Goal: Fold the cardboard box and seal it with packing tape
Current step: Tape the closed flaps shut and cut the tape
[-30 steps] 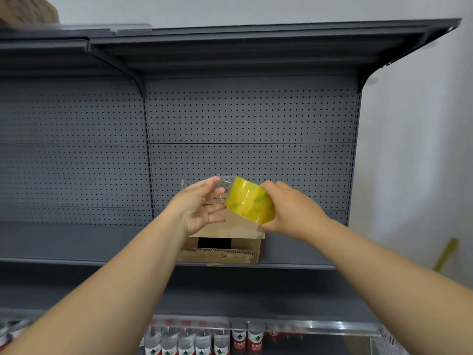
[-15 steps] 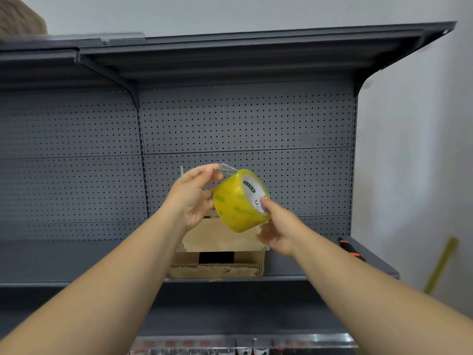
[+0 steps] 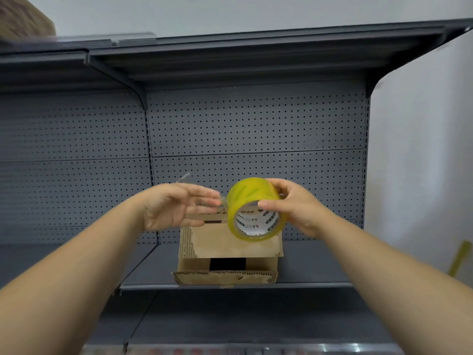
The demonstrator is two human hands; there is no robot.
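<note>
A roll of yellow packing tape [image 3: 252, 194] is up in front of me, its white core facing the camera. My right hand [image 3: 299, 207] grips the roll from the right, thumb on its front rim. My left hand [image 3: 176, 206] is just left of the roll with its fingers stretched toward it. A clear strip of tape [image 3: 222, 201] runs from the roll to those fingers, and its loose end [image 3: 184, 176] sticks up behind the hand. The brown cardboard box [image 3: 230, 245] stands below on the grey shelf [image 3: 314, 265]. Its top flaps are partly down, and a front flap lies flat at the shelf edge.
A grey pegboard back panel [image 3: 256, 124] rises behind the box, and an upper shelf [image 3: 230, 55] overhangs it. A brown cardboard shape [image 3: 23, 19] sits on top at the far left. A white wall [image 3: 422, 149] and a yellow stick [image 3: 459, 257] are to the right.
The roll has turned so that its core faces me and has moved right. My right hand went from under the roll to its right side. My left hand's fingers have stretched out.
</note>
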